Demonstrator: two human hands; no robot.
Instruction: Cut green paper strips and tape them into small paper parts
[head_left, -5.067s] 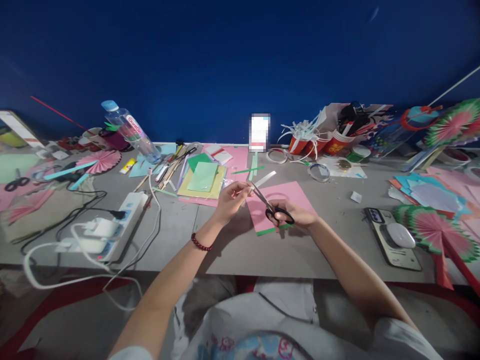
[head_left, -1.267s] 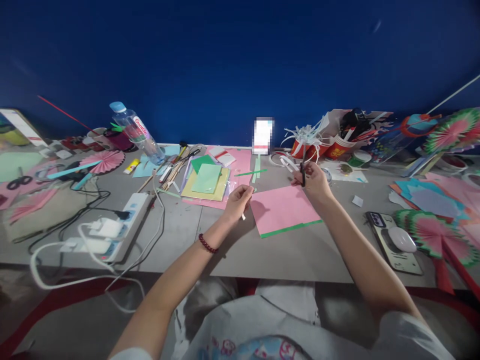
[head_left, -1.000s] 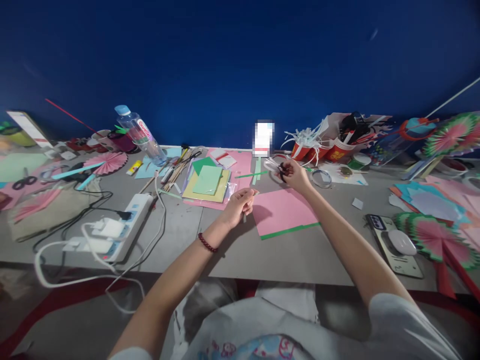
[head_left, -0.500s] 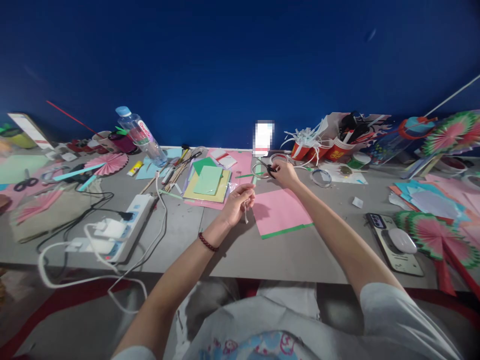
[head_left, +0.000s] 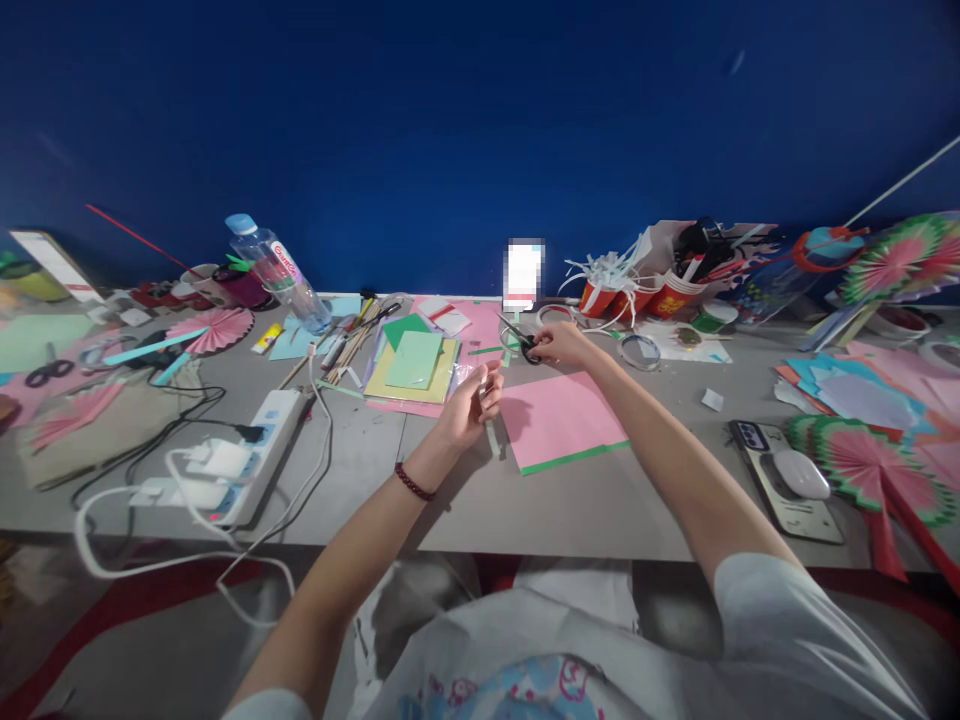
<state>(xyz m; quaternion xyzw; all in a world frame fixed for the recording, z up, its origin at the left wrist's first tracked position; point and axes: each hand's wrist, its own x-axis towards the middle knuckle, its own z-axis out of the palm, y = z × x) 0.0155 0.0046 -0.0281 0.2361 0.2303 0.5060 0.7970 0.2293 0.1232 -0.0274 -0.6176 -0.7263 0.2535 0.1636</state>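
Observation:
My left hand [head_left: 472,405] is raised over the desk with its fingers curled in a pinch. From it hangs a short, narrow whitish strip [head_left: 492,440], whose material I cannot make out. Farther forward and to the right, my right hand [head_left: 561,343] grips dark-handled scissors [head_left: 528,345], blades pointing to the far left. Between and below the hands, a pink paper sheet [head_left: 559,420] with a green strip along its near edge lies flat. Left of my left hand are stacked coloured papers [head_left: 415,362] in yellow and green.
A clear tape roll [head_left: 639,352] lies right of my right hand. Red paper cups [head_left: 670,298] with tools and paper strips stand behind. A phone [head_left: 787,485] sits at right. On the left are a power strip [head_left: 262,450], cables and a tilted water bottle [head_left: 281,275].
The scissors in my right hand have come slightly nearer and left. My left hand has turned and its fingers have shifted; more of the whitish strip hangs down. The view has shifted slightly.

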